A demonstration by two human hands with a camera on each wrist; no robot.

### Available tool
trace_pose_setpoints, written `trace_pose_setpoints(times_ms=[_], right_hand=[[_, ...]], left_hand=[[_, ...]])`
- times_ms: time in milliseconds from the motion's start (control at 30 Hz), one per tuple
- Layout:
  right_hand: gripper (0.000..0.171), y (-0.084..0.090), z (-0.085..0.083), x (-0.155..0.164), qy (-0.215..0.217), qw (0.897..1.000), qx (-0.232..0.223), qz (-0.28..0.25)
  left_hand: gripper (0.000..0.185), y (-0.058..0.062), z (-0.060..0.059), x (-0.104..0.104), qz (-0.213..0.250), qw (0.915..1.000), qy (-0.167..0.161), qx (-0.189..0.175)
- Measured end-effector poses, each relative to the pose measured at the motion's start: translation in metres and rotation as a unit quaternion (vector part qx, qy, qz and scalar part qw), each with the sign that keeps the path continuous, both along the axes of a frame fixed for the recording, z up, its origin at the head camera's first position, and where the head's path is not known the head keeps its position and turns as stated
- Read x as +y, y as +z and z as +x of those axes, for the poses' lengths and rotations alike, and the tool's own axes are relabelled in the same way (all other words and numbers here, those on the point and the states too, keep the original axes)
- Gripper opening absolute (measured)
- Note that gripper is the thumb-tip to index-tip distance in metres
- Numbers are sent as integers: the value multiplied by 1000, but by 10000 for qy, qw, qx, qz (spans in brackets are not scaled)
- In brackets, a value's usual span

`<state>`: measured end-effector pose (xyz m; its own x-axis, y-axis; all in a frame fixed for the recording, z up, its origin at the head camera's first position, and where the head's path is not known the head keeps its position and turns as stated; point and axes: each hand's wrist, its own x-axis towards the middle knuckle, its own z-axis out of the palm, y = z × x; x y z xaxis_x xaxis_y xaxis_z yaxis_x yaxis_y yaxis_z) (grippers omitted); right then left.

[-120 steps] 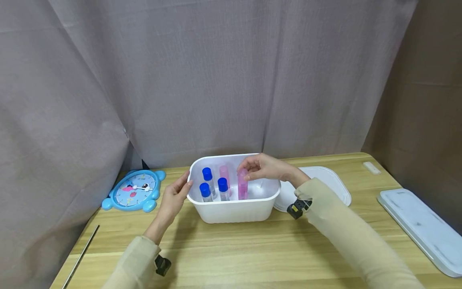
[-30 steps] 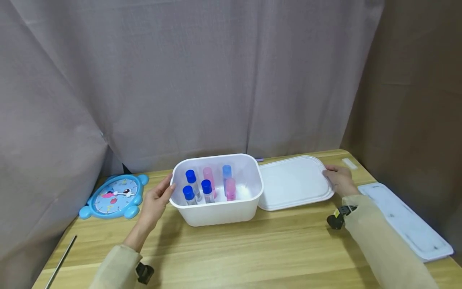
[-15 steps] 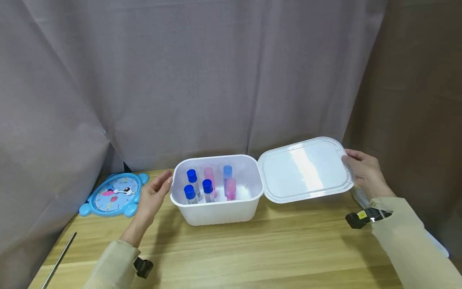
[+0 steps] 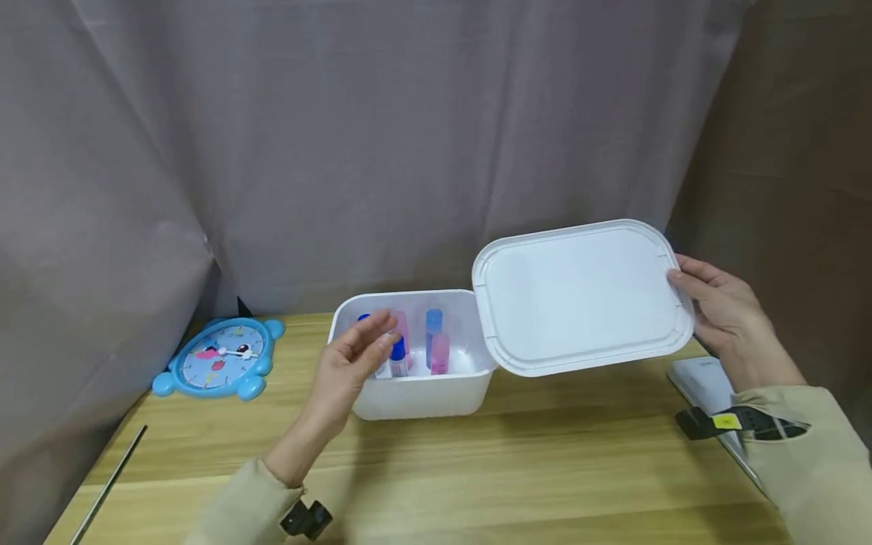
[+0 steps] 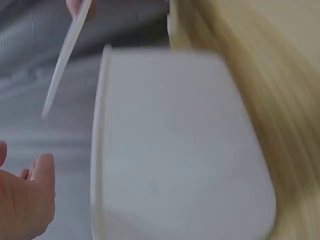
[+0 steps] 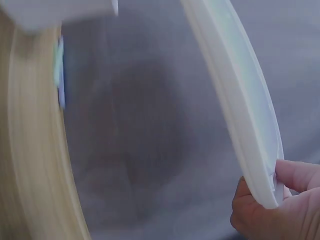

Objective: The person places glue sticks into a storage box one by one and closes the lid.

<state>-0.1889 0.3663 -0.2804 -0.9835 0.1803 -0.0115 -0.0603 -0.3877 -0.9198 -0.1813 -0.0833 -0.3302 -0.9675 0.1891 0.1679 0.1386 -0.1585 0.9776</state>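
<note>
Right hand [image 4: 722, 318] grips the lid [image 4: 579, 295] by its edge, raised beside the box [image 4: 415, 393]; left hand [image 4: 354, 363] hovers, fingers loose. Best square the lid level, clearing the tubes [image 4: 439, 352].

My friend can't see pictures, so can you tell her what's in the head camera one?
A person's right hand holds a white lid up, tilted, beside an open white box of blue-capped and pink tubes. The open left hand hovers in front of the box, on a wooden table with a blue toy clock.
</note>
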Motion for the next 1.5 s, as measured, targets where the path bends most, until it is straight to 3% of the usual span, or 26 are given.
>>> trace_pose_setpoints(times_ms=[133, 233, 467, 667, 800, 933, 1033, 1100, 1167, 1233, 1400, 1500], right_hand=[[23, -8, -2, -29, 852, 9954, 347, -260], [23, -13, -2, -48, 1116, 9928, 375, -242], [17, -13, 3, -72, 756, 9953, 519, 312], [14, -2, 11, -84, -38, 9924, 832, 903], [16, 9, 19, -92, -738, 9760, 1423, 1475], [14, 16, 24, -99, -1464, 9439, 2285, 1882], [14, 13, 25, -102, -1520, 9246, 2832, 2044], [15, 6, 25, -103, -1305, 9208, 3045, 2058], [19, -2, 24, -103, -1028, 9241, 3052, 2057], [23, -10, 22, -103, -685, 9340, 2886, 1990], [25, -28, 16, -102, 451, 9623, 2227, 1494], [23, -36, 11, -104, 841, 9706, 1727, 1448]], left_hand=[[43, -3, 6, 23, 164, 9979, -620, -104], [39, -6, 8, 31, 26, 9984, -549, -137], [30, -8, 10, 28, -173, 9995, 25, -250], [30, 0, 8, 19, -106, 9993, 307, -171], [25, 8, 6, 16, -182, 9978, 639, 53], [20, 14, 1, 13, -195, 9957, 853, 303], [20, 16, -1, 10, -176, 9943, 950, 445], [23, 15, -3, 8, -187, 9939, 952, 522], [28, 15, -5, 5, -217, 9939, 895, 607], [32, 13, -7, 1, -228, 9947, 788, 616], [34, 10, -12, -10, -197, 9966, 653, 453], [36, 8, -15, -17, -377, 9953, 775, 434]])
